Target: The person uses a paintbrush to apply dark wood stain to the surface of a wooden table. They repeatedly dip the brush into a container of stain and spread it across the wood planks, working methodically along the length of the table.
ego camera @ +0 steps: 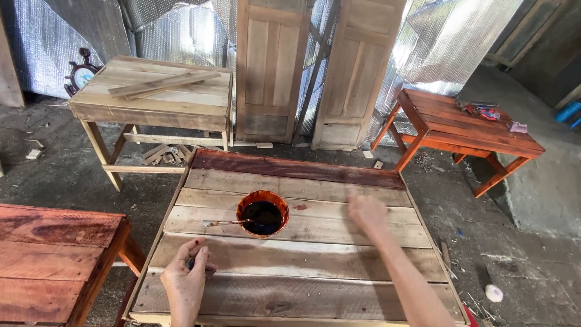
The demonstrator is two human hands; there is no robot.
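A rough workshop with a dirt floor, foil sheeting and two bare wooden doors (269, 66) leaning on the back wall surrounds the slatted table (315, 290) in the middle. At far left stands a stained red table (54, 254), and behind it an unfinished one (157, 100) with loose boards on top. On the middle table's near left edge the left hand (184, 281) rests, fingers curled shut around a small dark object I cannot identify. Just beyond, at the table's centre, sits an orange bowl (262, 214) of dark stain, a brush (225, 223) lying across its rim, handle pointing left, bristles kept in the liquid. To its right the right hand (366, 212) hovers, blurred; I cannot tell how its fingers are set. Only the far slat is stained. Another red table (460, 127) stands at far right.
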